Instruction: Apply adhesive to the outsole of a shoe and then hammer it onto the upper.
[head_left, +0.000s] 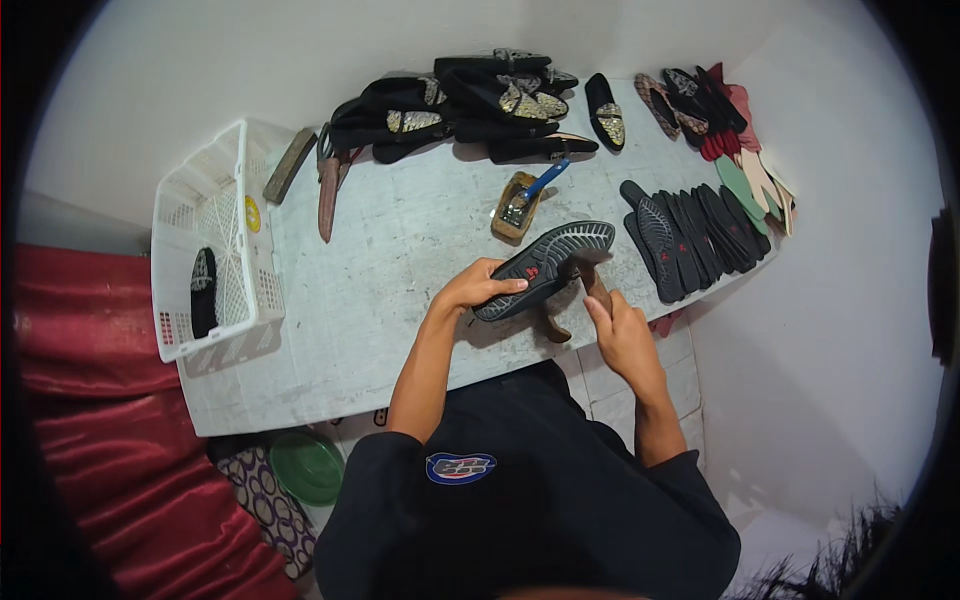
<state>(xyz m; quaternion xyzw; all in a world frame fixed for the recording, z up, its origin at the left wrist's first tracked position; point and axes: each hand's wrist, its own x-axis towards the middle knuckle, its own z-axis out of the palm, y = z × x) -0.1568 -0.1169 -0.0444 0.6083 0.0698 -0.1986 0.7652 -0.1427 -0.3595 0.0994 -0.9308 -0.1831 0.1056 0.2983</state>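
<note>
My left hand (472, 288) is closed on a black shoe (560, 250), its ridged grey-and-black sole facing up and the thumb pressed on the sole near a red mark. My right hand (626, 335) grips the brown handle of a hammer (591, 270). The hammer's head is at the shoe's right edge; I cannot tell whether it touches. Below the shoe a curved brown piece (554, 331) sticks out near the table's front edge, mostly hidden. Just beyond the shoe sits a small glue-stained tub (511, 222) with a blue-handled brush (546, 180) in it.
Black soles (690, 240) lie in a row at right, beside green and cream insoles (745, 190). Black shoes (450, 110) with glittery toes are heaped at the back. A white plastic basket (245, 230) holding one shoe, a block (290, 165) and pincers (328, 190) are at left.
</note>
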